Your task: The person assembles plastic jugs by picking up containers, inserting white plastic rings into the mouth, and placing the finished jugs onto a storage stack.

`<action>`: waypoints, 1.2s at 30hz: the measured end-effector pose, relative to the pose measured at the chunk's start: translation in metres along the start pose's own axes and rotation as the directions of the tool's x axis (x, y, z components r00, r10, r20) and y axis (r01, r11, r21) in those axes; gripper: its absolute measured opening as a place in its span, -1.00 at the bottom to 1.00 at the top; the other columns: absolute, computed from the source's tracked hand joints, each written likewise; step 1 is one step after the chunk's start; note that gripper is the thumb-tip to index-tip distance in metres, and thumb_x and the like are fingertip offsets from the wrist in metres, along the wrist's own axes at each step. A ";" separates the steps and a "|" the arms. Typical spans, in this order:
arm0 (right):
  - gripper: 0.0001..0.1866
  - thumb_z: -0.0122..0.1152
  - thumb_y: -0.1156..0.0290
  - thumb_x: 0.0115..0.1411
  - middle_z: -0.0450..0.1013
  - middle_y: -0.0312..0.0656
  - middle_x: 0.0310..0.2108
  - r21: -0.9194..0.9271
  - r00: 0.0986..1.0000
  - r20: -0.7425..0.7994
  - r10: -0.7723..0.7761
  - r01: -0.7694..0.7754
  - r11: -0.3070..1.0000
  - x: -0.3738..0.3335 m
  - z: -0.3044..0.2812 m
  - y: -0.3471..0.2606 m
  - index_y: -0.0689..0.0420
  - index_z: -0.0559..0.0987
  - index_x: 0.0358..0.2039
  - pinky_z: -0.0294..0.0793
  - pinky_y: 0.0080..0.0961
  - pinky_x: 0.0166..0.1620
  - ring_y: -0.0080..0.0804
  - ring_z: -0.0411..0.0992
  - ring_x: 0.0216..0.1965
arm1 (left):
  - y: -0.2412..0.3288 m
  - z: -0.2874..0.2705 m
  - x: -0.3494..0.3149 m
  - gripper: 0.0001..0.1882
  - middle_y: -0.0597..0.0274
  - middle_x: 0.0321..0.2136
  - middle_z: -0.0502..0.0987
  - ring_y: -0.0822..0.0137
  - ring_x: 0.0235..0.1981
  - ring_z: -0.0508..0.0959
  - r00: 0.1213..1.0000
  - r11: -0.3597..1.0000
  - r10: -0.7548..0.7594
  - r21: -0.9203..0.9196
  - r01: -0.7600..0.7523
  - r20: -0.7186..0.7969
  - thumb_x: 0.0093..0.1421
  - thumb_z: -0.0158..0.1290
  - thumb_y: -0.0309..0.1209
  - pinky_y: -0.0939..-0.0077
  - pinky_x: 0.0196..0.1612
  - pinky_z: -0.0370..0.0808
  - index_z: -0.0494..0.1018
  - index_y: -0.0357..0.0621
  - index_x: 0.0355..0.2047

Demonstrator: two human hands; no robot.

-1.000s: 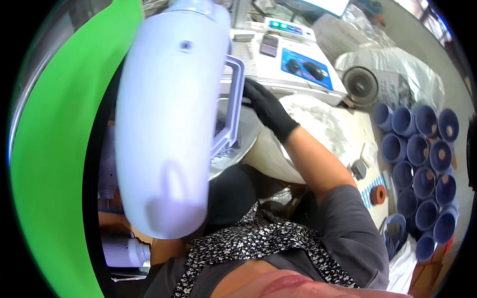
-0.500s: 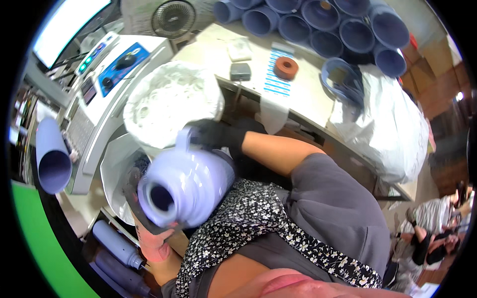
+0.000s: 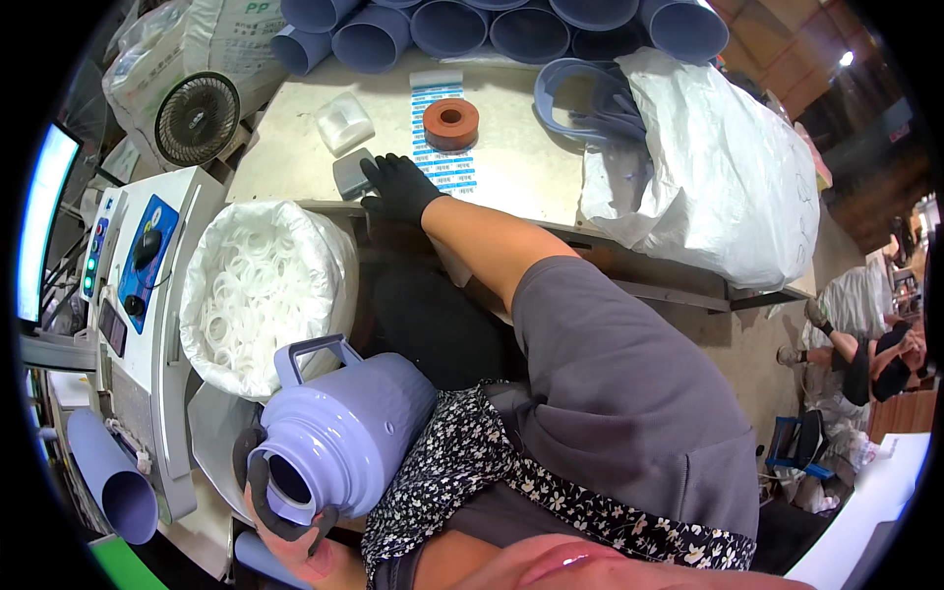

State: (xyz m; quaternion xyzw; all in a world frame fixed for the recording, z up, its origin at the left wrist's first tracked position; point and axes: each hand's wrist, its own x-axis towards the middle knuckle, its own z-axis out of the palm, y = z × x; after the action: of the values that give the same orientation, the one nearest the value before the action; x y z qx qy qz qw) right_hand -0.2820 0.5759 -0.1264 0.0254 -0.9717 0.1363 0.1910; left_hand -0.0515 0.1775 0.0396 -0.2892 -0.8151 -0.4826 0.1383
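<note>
Cream-topped and cluttered, the worktop (image 3: 280,147) stretches ahead of the person I'm watching. Below it, a glossy lavender plastic jug with a squared handle (image 3: 369,423) lies tilted against a black floral apron (image 3: 438,467), its round open mouth held in the dark-gloved left hand (image 3: 270,492), fingers curled about the rim. Half a second ago the black-gloved right hand (image 3: 398,192) was beside that handle; now it reaches the worktop, fingers spread over a small grey block (image 3: 352,175); whether they press on it I can't tell. So the left carries the jug without the right's help. Just beyond the right hand sits a red-brown tape roll (image 3: 452,133) on blue-and-white label strips (image 3: 447,169); between the hands, a white-lined container (image 3: 339,265) brims with white plastic rings (image 3: 256,290). Farther off, lavender cylinders (image 3: 369,44) are stacked.
</note>
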 end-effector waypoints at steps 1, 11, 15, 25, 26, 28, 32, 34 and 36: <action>-0.29 0.20 0.06 0.06 0.33 0.06 0.03 -0.028 0.994 0.107 0.007 -0.004 1.000 -0.001 -0.002 0.002 0.19 0.26 0.13 0.34 -0.17 0.04 0.03 0.31 0.03 | -0.001 0.001 0.004 -0.21 -0.29 0.03 0.35 -0.21 0.05 0.39 1.000 1.000 0.003 0.002 -0.003 0.006 -0.15 0.34 0.04 -0.04 0.08 0.35 0.37 -0.14 0.02; -0.52 0.17 0.33 0.08 0.42 0.03 -0.02 0.178 0.987 -0.013 0.162 -0.158 0.971 -0.007 -0.110 0.081 0.18 0.43 0.04 0.32 -0.27 0.11 -0.06 0.37 0.04 | -0.012 -0.002 0.015 -0.21 -0.29 0.03 0.35 -0.22 0.05 0.39 0.992 0.997 0.080 0.015 -0.082 0.101 -0.16 0.34 0.06 -0.05 0.08 0.35 0.37 -0.14 -0.01; -0.63 -0.06 0.36 0.14 0.42 0.09 -0.02 -0.470 0.868 -0.141 0.476 -0.482 0.739 -0.096 -0.116 0.263 0.20 0.48 -0.05 0.27 -0.19 0.13 0.02 0.35 0.06 | -0.012 -0.007 0.022 -0.21 -0.30 0.04 0.34 -0.22 0.05 0.38 0.984 0.986 0.156 -0.063 -0.151 0.083 -0.16 0.34 0.08 -0.05 0.08 0.35 0.37 -0.15 -0.02; -0.67 0.06 0.12 0.16 0.53 0.01 -0.29 -0.287 0.971 0.032 0.236 -0.217 0.933 -0.099 -0.140 0.200 0.07 0.58 -0.21 0.46 -0.14 -0.15 -0.05 0.51 -0.19 | 0.004 -0.009 -0.004 -0.26 -0.19 0.01 0.35 -0.13 0.04 0.39 0.993 1.000 0.009 -0.005 -0.009 -0.116 -0.25 0.39 0.07 0.03 0.09 0.33 0.41 -0.14 -0.16; -0.68 0.08 0.14 0.16 0.53 -0.02 -0.31 -0.262 0.980 0.027 0.195 -0.181 0.948 -0.096 -0.137 0.209 0.06 0.58 -0.20 0.46 -0.14 -0.16 -0.05 0.51 -0.22 | 0.003 -0.007 -0.004 -0.26 -0.19 0.01 0.35 -0.12 0.05 0.39 0.996 0.998 0.033 -0.042 -0.036 -0.080 -0.25 0.39 0.04 0.02 0.08 0.34 0.42 -0.13 -0.14; -0.69 0.11 0.17 0.14 0.53 -0.07 -0.35 -0.224 0.994 0.013 0.112 -0.106 0.969 -0.098 -0.131 0.232 0.03 0.58 -0.17 0.46 -0.15 -0.20 -0.07 0.51 -0.29 | 0.001 -0.004 -0.004 -0.24 -0.20 0.02 0.35 -0.12 0.05 0.38 0.999 0.996 0.045 -0.075 -0.046 -0.022 -0.26 0.39 -0.01 0.02 0.08 0.34 0.41 -0.13 -0.08; -0.74 0.03 0.37 0.15 0.49 -0.14 -0.45 -0.567 0.967 -0.254 -0.018 -0.133 0.813 -0.091 -0.169 0.191 -0.02 0.60 -0.16 0.41 -0.15 -0.30 -0.15 0.48 -0.37 | 0.004 -0.005 -0.002 -0.11 -0.19 0.07 0.33 -0.13 0.08 0.37 0.996 0.997 -0.018 0.077 0.011 0.090 -0.27 0.38 -0.09 0.04 0.11 0.33 0.35 -0.22 0.07; -0.72 0.05 0.44 0.08 0.47 -0.16 -0.49 -0.557 0.910 -0.309 -0.276 0.062 0.828 -0.077 -0.169 0.162 -0.02 0.59 -0.19 0.38 -0.21 -0.34 -0.18 0.45 -0.43 | 0.009 -0.006 -0.003 0.00 -0.14 0.10 0.32 -0.12 0.09 0.36 0.991 0.990 -0.083 0.120 0.070 0.108 -0.30 0.39 -0.13 0.08 0.14 0.30 0.26 -0.37 0.14; -0.80 0.05 0.47 0.06 0.48 -0.11 -0.43 -0.179 0.900 -0.308 -0.308 0.263 0.948 -0.058 -0.172 0.079 0.08 0.58 -0.29 0.39 -0.21 -0.25 -0.15 0.46 -0.33 | -0.001 -0.004 -0.020 0.08 -0.11 0.09 0.33 -0.05 0.08 0.38 0.988 0.987 -0.152 -0.043 0.153 0.018 -0.28 0.39 -0.14 0.11 0.16 0.27 0.14 -0.39 0.20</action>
State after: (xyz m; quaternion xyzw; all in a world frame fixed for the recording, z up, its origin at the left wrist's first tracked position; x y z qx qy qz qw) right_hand -0.1738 0.6991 -0.0158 0.1317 -0.9181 0.0443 0.3711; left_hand -0.0360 0.1672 0.0304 -0.2325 -0.8249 -0.5076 0.0885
